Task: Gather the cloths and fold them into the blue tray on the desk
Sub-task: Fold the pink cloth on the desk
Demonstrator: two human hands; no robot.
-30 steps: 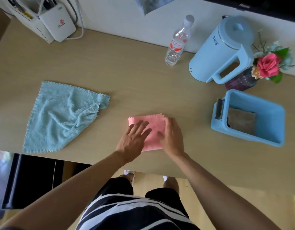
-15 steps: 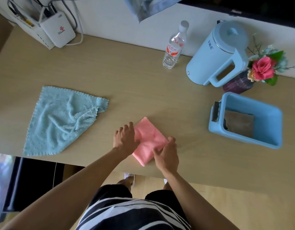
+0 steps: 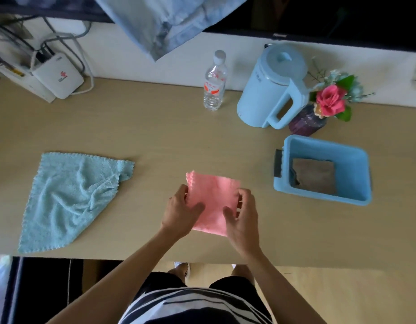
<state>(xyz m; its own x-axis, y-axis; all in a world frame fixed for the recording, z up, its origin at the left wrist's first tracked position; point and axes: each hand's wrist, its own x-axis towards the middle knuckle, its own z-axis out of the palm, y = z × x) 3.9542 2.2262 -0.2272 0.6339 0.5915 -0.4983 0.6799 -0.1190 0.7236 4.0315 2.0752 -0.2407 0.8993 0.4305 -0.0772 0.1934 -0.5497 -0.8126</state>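
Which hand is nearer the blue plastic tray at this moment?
Right. The right hand grips the folded pink cloth at its tray-side edge, just left of the rectangular blue plastic tray; the left hand grips the opposite edge, farther away.

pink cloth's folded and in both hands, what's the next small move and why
Probably carry the folded pink terry cloth rightward to the blue plastic tray and lay it on the brown folded cloth already inside. The left hand and right hand grip its sides, and it looks small enough to fit.
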